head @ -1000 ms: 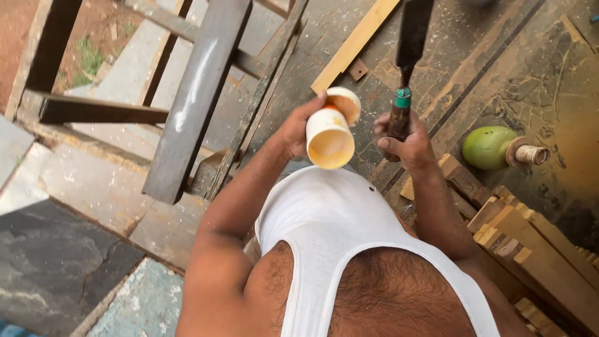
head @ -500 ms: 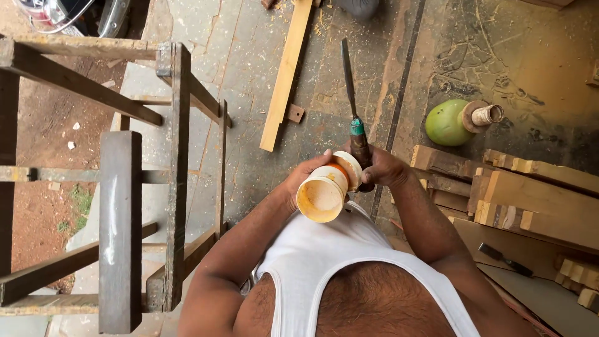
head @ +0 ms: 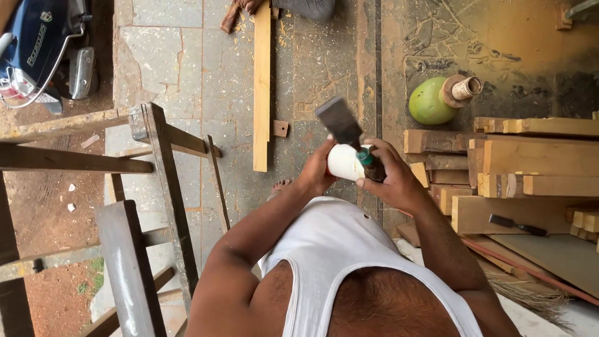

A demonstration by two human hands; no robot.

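Note:
In front of my chest, my left hand (head: pixel 317 172) grips a white plastic jar (head: pixel 347 162) lying on its side. My right hand (head: pixel 394 178) is closed around the dark handle of a wide flat chisel (head: pixel 342 125), which has a green collar. The chisel's blade points up and to the left above the jar. Both hands touch at the jar. My bare foot (head: pixel 281 186) stands on the stone floor below.
A long wooden plank (head: pixel 262 81) lies on the stone floor ahead, with another person's foot at its far end. Stacked timber pieces (head: pixel 530 162) sit at the right, a green coconut (head: pixel 429 103) behind them. A wooden frame (head: pixel 156 181) and a blue scooter (head: pixel 37 50) are on the left.
The view has swung forward and to the right. The jar has turned from mouth-up toward me onto its side, and the chisel blade has swung over it.

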